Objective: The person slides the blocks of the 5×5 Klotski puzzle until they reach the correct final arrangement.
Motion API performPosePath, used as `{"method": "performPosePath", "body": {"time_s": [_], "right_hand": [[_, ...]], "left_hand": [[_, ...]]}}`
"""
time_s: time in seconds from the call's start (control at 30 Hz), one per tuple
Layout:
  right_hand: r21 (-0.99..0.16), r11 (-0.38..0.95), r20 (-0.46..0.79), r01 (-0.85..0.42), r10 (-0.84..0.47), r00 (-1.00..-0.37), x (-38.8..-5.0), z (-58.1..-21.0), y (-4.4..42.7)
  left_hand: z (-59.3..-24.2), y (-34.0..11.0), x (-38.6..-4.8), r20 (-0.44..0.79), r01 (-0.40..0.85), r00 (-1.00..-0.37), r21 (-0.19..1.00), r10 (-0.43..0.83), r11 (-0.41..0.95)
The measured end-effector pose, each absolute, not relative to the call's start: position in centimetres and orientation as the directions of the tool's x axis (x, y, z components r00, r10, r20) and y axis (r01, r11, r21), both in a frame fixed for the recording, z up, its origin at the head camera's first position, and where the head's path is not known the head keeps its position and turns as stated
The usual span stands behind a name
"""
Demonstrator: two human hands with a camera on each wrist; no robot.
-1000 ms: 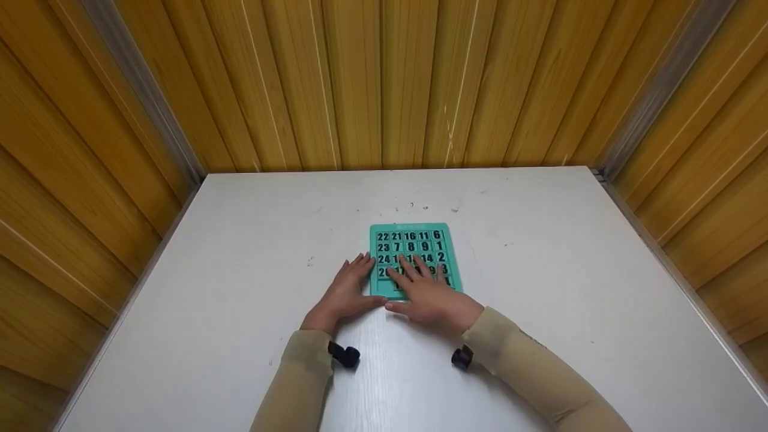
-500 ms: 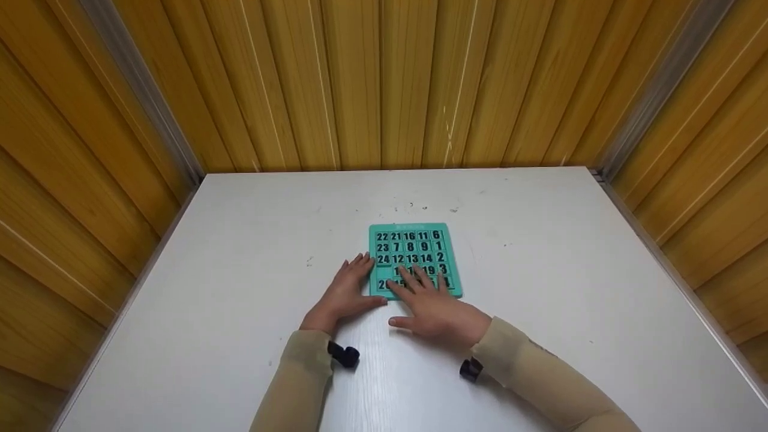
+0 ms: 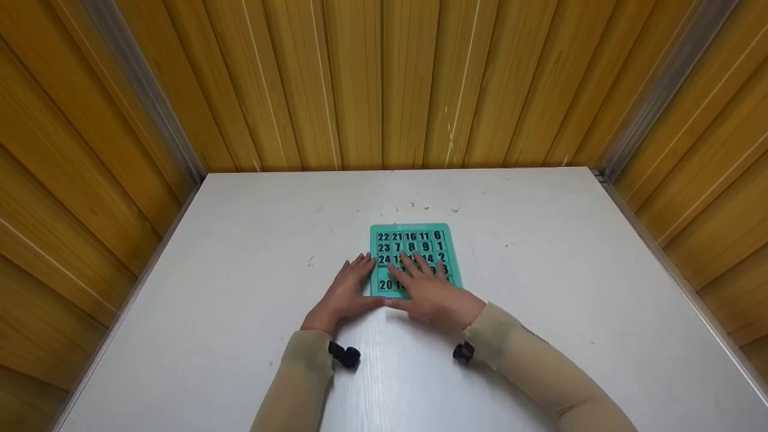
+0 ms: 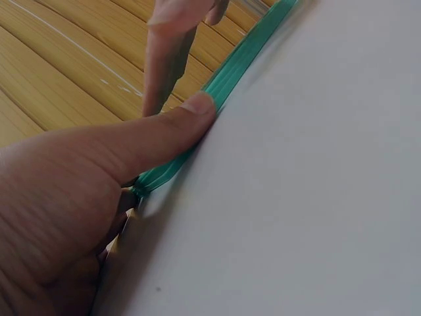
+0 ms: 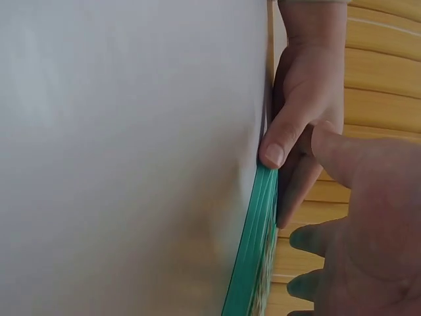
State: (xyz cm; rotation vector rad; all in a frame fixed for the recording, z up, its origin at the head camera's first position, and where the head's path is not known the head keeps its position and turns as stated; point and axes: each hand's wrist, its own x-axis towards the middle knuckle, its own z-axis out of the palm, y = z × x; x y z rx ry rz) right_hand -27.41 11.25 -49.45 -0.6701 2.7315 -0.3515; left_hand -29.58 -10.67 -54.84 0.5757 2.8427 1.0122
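Observation:
A green number slide puzzle (image 3: 384, 228) lies flat on the white table, its black-numbered tiles facing up. My left hand (image 3: 343, 294) holds its near-left corner, with the fingers along the left side and the thumb (image 4: 164, 135) against the near edge. My right hand (image 3: 435, 297) spreads over the lower tiles, fingers extended. Its index fingertip is by the gap at the left end of the fourth row. Tile 20 (image 3: 385, 285) sits at the bottom left, below that gap. Several lower-right tiles are hidden under the right hand. The two thumb tips meet or nearly meet at the near edge.
The white table (image 3: 540, 252) extends around the puzzle and bears small dark marks. Yellow wood-patterned panels (image 3: 402, 84) rise behind it and on both sides. A small black device (image 3: 345, 355) is strapped at each wrist.
Tile 20 slid down from the fourth row into the bottom-left corner. My right hand drew back toward me, then moved forward over the tiles again. My left hand stayed put.

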Motion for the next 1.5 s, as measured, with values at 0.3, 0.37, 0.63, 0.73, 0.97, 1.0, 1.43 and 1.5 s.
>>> {"method": "performPosePath", "body": {"time_s": [0.3, 0.37, 0.63, 0.73, 0.97, 1.0, 1.43, 1.5], "right_hand": [[-0.296, 0.872, -0.212, -0.389, -0.457, -0.863, -29.5, -50.2, 10.5], [-0.290, 0.873, -0.211, -0.392, -0.458, -0.864, -29.6, -50.3, 10.4], [-0.267, 0.871, -0.213, -0.413, -0.471, -0.856, -29.4, -50.6, 10.6], [-0.249, 0.869, -0.214, -0.427, -0.479, -0.851, -29.1, -50.6, 10.7], [-0.274, 0.861, -0.220, -0.428, -0.489, -0.844, -28.0, -50.6, 10.9], [-0.280, 0.860, -0.224, -0.426, -0.490, -0.842, -27.8, -50.5, 11.0], [-0.314, 0.851, -0.232, -0.421, -0.499, -0.835, -27.9, -50.0, 11.3], [-0.319, 0.855, -0.225, -0.410, -0.489, -0.843, -28.5, -49.9, 11.3]], "left_hand": [[-54.9, -10.7, -29.6, 0.070, 0.342, -0.921, 0.619, 0.384, 0.707], [-54.8, -10.6, -29.6, 0.068, 0.341, -0.920, 0.621, 0.385, 0.706], [-54.8, -10.6, -29.5, 0.066, 0.332, -0.925, 0.617, 0.374, 0.713], [-54.8, -10.6, -29.5, 0.056, 0.322, -0.928, 0.616, 0.368, 0.719], [-54.9, -10.5, -29.7, 0.050, 0.314, -0.930, 0.623, 0.364, 0.717], [-54.9, -10.5, -29.7, 0.055, 0.319, -0.929, 0.623, 0.367, 0.714], [-54.8, -10.7, -29.5, 0.048, 0.312, -0.929, 0.632, 0.366, 0.710], [-54.8, -10.6, -29.5, 0.049, 0.310, -0.931, 0.629, 0.361, 0.713]]}}
